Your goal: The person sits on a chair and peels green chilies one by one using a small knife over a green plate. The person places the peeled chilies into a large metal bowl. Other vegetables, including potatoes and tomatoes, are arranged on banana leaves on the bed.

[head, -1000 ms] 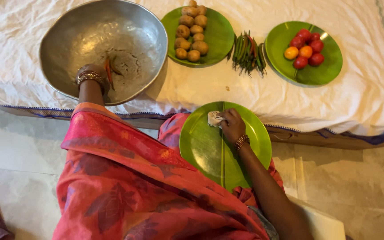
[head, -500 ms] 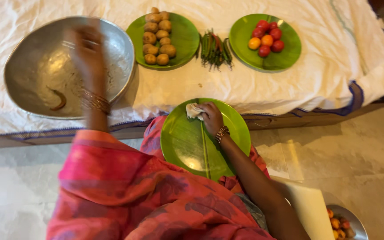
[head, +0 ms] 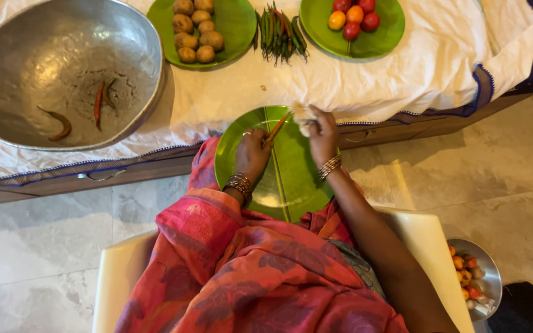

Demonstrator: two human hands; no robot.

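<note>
- left hand [head: 251, 154]: closed on the lower end of a thin red chilli [head: 277, 127], fingers pinched round it, over the green plate [head: 291, 185] in the lap.
- right hand [head: 322, 132]: closed on a small crumpled white cloth [head: 301, 111], held against the chilli's upper end, just beside the left hand.
- red chilli: slanted between the two hands above the plate's far edge. it looked light, thin and smooth, likely bendy and easy to snap; the end by the left fingers seemed the sound place to hold.
- white cloth: soft and limp, bunched in the fingers.
- green plate: leaf-patterned, round, bare apart from the hands over it.
- metal bowl [head: 7, 55]: well beyond the left hand, wide and shallow; held three chillies [head: 99, 102], red and darker ones.
- plate of potatoes [head: 235, 24]: beyond both hands, small brown potatoes in a heap.
- loose green chillies [head: 279, 34]: on the white sheet [head: 402, 80], between the two far plates.
- plate of tomatoes [head: 377, 37]: beyond the right hand, red and orange ones.
- small steel bowl [head: 485, 271]: on the floor behind the right elbow, mixed small tomatoes inside.
</note>
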